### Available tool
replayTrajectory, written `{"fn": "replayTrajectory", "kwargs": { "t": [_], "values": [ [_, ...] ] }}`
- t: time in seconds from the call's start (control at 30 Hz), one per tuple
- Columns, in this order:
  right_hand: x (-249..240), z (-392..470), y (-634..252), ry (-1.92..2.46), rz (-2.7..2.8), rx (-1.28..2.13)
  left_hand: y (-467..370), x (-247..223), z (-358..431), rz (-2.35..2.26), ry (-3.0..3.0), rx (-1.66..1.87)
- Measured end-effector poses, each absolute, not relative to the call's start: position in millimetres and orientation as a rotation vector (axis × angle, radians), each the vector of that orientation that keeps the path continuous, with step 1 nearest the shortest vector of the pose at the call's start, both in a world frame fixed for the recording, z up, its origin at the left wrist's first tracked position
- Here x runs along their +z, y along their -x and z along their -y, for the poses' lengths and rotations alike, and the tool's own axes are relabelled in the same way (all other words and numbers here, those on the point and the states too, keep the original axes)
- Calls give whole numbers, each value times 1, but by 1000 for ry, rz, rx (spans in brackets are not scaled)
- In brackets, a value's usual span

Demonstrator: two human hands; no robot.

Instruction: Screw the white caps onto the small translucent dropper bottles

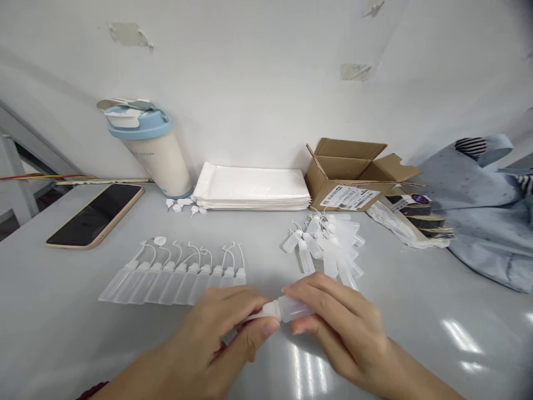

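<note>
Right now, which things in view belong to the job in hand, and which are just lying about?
Likely in the job: small bottle between left hand and right hand, bottle row, bottle heap, perhaps the white bits.

Seemingly just lying about: phone, tumbler, blue cloth, white stack, open cardboard box; the last two might serve, I can't tell.

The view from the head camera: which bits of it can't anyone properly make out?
All in the head view:
- Held bottle: its far end is hidden by the right hand.
- Cardboard box: its floor is hidden by its front wall.
- Box label: the fine print is too small to read.
- Bottle pile: overlapping bottles hide one another, so no sure count.
- Blue-grey cloth: cut off by the right edge.
</note>
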State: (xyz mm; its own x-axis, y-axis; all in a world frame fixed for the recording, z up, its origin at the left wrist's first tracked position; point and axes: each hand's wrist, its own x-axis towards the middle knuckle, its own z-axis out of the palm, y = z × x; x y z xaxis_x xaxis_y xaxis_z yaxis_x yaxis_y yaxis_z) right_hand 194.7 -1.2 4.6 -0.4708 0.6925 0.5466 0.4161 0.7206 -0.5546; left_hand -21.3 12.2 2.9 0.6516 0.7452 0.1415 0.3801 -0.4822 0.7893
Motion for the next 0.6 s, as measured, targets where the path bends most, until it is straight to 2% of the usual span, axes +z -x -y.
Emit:
{"fn": "replayTrajectory", "kwargs": {
  "t": [0.07, 0.2, 0.37, 0.47, 0.6],
  "values": [
    [7, 3, -194, 894, 2102, 608, 20, 3, -11, -855, -2145, 686],
    [10, 3, -190, 1203, 1852, 1162, 16, 1, -9, -812, -2388, 790],
    [9, -4, -188, 1413, 1491, 1710, 13, -8, -8, -728, -2753, 779],
    [8, -5, -188, 1410, 1430, 1747, 14, -10, -8, -747, -2656, 775],
    [10, 0, -187, 1374, 1597, 1450, 16, -5, -10, -853, -2286, 643]
  ]
}}
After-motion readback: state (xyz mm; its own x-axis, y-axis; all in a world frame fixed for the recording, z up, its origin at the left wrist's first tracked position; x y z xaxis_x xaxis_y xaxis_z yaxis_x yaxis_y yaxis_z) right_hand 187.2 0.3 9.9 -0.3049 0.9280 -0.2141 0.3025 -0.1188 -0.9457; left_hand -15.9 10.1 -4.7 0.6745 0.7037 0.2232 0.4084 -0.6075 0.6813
